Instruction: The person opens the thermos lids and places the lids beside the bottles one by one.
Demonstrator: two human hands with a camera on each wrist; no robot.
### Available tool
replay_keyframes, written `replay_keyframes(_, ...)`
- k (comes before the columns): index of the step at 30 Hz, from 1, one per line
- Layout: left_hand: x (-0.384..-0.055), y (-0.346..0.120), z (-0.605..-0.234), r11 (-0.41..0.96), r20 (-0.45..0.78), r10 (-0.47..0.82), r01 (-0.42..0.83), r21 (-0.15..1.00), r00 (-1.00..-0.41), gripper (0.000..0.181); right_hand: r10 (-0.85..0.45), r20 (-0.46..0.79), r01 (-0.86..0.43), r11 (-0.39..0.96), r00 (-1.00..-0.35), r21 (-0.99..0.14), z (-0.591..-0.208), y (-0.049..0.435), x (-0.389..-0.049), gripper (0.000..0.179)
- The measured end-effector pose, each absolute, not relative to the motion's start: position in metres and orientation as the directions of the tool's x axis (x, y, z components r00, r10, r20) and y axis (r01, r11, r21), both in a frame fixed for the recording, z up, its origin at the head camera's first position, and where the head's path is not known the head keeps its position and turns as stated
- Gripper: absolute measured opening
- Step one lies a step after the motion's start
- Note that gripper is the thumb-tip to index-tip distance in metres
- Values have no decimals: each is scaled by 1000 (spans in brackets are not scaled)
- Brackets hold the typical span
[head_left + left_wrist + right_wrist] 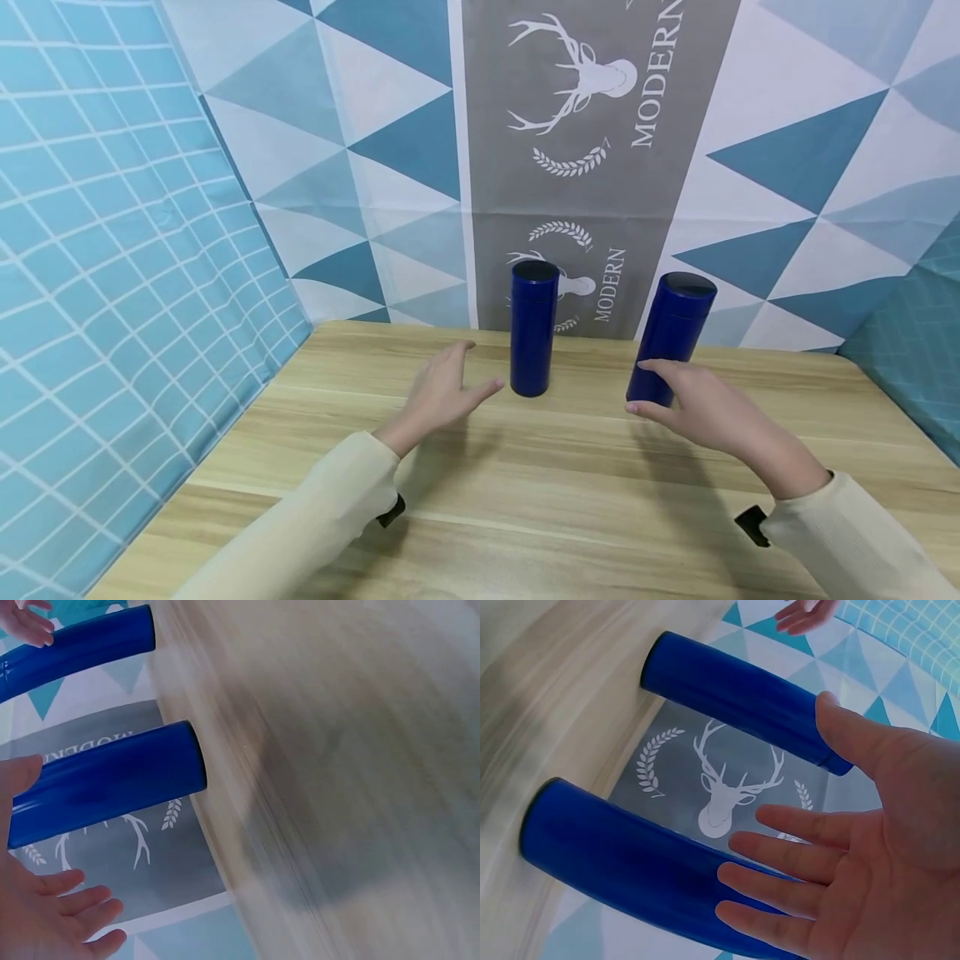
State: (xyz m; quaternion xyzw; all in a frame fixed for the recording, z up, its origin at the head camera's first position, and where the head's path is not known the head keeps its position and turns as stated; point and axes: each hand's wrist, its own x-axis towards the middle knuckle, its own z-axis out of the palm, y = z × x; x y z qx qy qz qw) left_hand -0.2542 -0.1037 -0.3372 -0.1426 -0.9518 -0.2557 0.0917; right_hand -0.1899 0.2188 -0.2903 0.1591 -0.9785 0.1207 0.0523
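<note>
Left flask (532, 342) and right flask (672, 323), both blue, stand upright near desk's (540, 500) back edge, flat bases probably steadying them; left grip (438, 392) and right grip (708, 408) beside them, fingers apart, neither clamped.

The bench (480, 492) before me was pale wood, its grain running crosswise in yellowish and brown streaks, its far corners rounded. Toward the far edge a blue bottle (532, 342) stood upright near the middle; to its right, well apart, stood a second bottle (678, 321), also blue, also dark-topped.
</note>
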Motion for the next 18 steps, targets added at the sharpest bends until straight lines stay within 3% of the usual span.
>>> replay_keyframes(10, -271, -92, -333, 759, 252, 234, 339, 555, -939, 79, -324, 136, -349, 901, -936, -257, -275, 209, -202, 72)
replay_keyframes(18, -283, -81, -337, 669, 222, 233, 322, 670, -947, 82, -358, 165, -391, 883, -919, -261, -266, 199, -214, 62)
